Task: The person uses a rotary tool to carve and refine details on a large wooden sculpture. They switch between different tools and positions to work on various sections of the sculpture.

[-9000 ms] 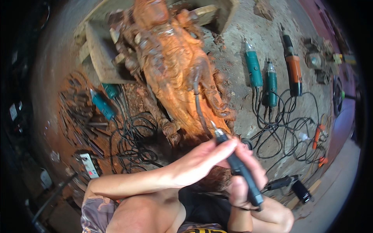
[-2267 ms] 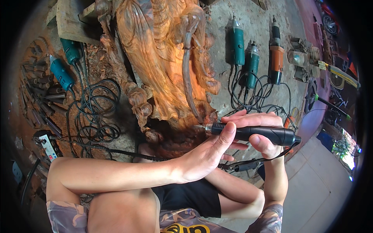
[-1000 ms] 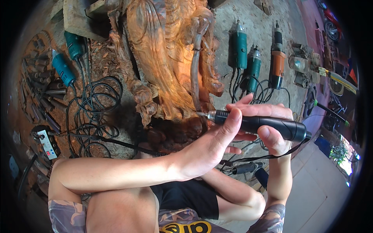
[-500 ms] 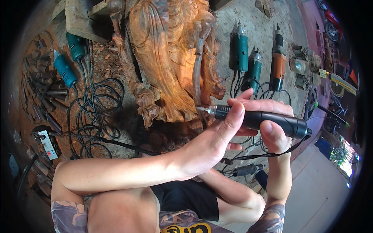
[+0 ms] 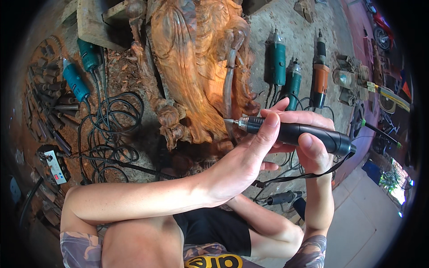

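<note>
A black rotary carving tool (image 5: pixel 319 136), with a pale pointed bit at its silver nose, lies level across my hands. My right hand (image 5: pixel 313 154) wraps its body, thumb near the rear end. At the front collar my left hand (image 5: pixel 250 156) grips with the thumb on top; its fingers are partly hidden behind the tool. The bit points left, at the lower edge of a carved reddish-brown wooden figure (image 5: pixel 183 85) with flowing folds. Whether the tip touches the wood I cannot tell. From the tool's rear, a black cord (image 5: pixel 308 176) loops below my hands.
Teal power grinders (image 5: pixel 279 58) and an orange one (image 5: pixel 321 80) stand right of the carving. Left are another teal grinder (image 5: pixel 76 82), coiled black cables (image 5: pixel 111 120), several dark chisels (image 5: pixel 53 98) and a white power strip (image 5: pixel 55 167). A wooden block (image 5: pixel 96 24) sits at upper left.
Both hands and the tool have shifted very slightly left and up. The bit's tip shows paler and clearer against the wood; the grip is unchanged.
</note>
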A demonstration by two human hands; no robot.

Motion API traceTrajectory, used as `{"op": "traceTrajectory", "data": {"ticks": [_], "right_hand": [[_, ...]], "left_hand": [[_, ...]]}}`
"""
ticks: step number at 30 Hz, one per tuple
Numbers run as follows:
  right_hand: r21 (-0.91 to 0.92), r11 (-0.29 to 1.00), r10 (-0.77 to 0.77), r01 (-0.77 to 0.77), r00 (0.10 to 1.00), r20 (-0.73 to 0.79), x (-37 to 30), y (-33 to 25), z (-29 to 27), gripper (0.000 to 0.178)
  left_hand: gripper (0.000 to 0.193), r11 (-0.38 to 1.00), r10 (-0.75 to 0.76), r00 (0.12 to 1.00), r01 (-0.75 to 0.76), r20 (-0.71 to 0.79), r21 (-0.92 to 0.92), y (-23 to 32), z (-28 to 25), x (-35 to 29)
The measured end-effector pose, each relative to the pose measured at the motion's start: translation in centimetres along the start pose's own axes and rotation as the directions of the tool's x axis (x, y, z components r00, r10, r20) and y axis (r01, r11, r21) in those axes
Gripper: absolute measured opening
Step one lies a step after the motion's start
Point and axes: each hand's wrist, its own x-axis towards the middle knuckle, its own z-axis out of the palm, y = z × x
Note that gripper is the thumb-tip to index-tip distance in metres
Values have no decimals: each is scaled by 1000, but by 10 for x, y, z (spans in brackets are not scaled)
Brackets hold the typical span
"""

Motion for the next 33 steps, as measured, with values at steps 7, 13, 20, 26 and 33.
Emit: {"op": "traceTrajectory", "data": {"ticks": [7, 13, 20, 26, 33], "right_hand": [[-55, 992, -115, 115, 993, -1, -1, 5, 0, 52], [-111, 990, -90, 93, 995, 34, -2, 2, -2, 49], [-133, 982, -130, 133, 991, 35, -1, -1, 2, 46], [-143, 986, -84, 90, 995, 45, -3, 1, 0, 47], [-113, 989, -92, 95, 995, 27, -2, 1, 1, 50]], "left_hand": [[95, 999, 21, 1000, -21, 8, 37, 4, -2, 1], [94, 1000, 9, 1000, -9, 1, 15, 0, -2, 0], [94, 999, 28, 1000, -28, 1, 45, -2, -4, -2], [95, 998, 10, 1000, -10, 0, 57, -4, -7, 0], [88, 999, 20, 1000, -20, -10, -25, -4, -1, -2]]}}
